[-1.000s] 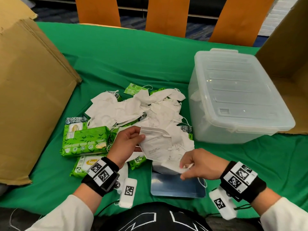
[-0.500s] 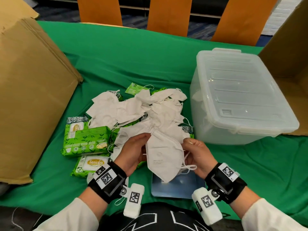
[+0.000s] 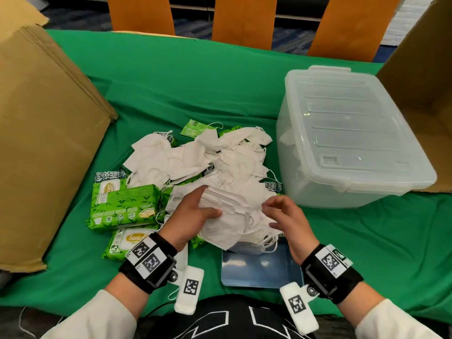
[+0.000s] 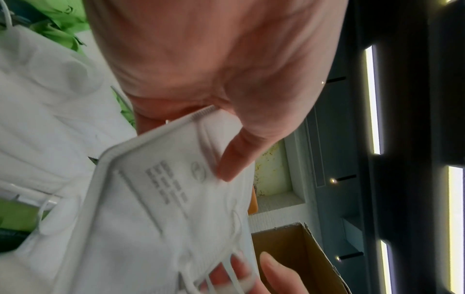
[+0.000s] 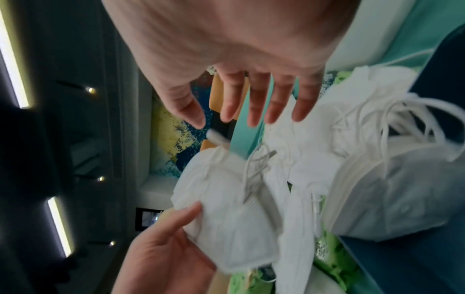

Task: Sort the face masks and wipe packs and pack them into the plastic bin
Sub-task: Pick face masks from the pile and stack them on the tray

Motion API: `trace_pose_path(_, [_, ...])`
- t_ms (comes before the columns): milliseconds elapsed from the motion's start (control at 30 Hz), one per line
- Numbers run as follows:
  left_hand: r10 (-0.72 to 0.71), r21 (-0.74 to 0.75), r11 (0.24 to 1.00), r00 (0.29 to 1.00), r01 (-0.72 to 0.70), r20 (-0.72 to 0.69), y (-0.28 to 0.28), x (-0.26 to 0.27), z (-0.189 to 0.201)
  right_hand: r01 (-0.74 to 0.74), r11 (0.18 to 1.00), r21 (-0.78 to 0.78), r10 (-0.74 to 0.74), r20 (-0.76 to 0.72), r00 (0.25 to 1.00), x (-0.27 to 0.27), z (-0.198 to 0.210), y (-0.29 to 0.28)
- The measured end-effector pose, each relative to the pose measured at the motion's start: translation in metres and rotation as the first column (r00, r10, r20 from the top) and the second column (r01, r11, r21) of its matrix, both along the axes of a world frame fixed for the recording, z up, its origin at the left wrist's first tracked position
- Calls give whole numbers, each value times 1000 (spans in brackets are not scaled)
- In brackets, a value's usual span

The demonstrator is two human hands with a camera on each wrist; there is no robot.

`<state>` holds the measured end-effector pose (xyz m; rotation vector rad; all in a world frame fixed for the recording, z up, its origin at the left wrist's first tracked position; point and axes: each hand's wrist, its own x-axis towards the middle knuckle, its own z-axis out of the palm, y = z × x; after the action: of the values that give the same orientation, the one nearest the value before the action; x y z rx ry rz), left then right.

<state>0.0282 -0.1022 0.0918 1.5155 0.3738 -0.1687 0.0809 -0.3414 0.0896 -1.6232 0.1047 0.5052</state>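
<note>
A loose heap of white face masks (image 3: 208, 155) lies mid-table, with green wipe packs (image 3: 124, 204) at its left and under it. My left hand (image 3: 210, 201) pinches one folded white mask (image 3: 225, 221) between thumb and fingers; in the left wrist view the thumb (image 4: 226, 169) presses on its printed face (image 4: 163, 199). My right hand (image 3: 271, 214) hovers just right of that mask with fingers (image 5: 256, 111) spread and straight, holding nothing. A small stack of masks (image 5: 390, 199) rests on the far edge of a blue tray (image 3: 259, 270). The clear plastic bin (image 3: 342, 143) stands at right with its lid on.
A large folded cardboard box (image 3: 44, 143) lies along the left side. An open cardboard box (image 3: 428, 106) stands behind the bin at right. Orange chair backs (image 3: 244, 18) line the far edge. Green cloth (image 3: 195, 81) covers the table.
The right hand has let go of the mask it held with the left. The left hand has tilted the mask flatter, over the stack by the blue tray.
</note>
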Motion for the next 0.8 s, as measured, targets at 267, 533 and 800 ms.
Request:
trace_pose_path(267, [-16,-145,989,1000,18,19,-9,-1,5,-505,858,-95,509,23,860,-1,-2,23])
trace_pose_path(533, [-153,-15,988,988,153,-31,20,-13,-18,-181,982,60,189,-182,965,1,-12,15])
trace_pose_path(800, [-183,-88,980,981,178,-57,17,-26,-31,80,910,408,162,-525,835,7,-1,18])
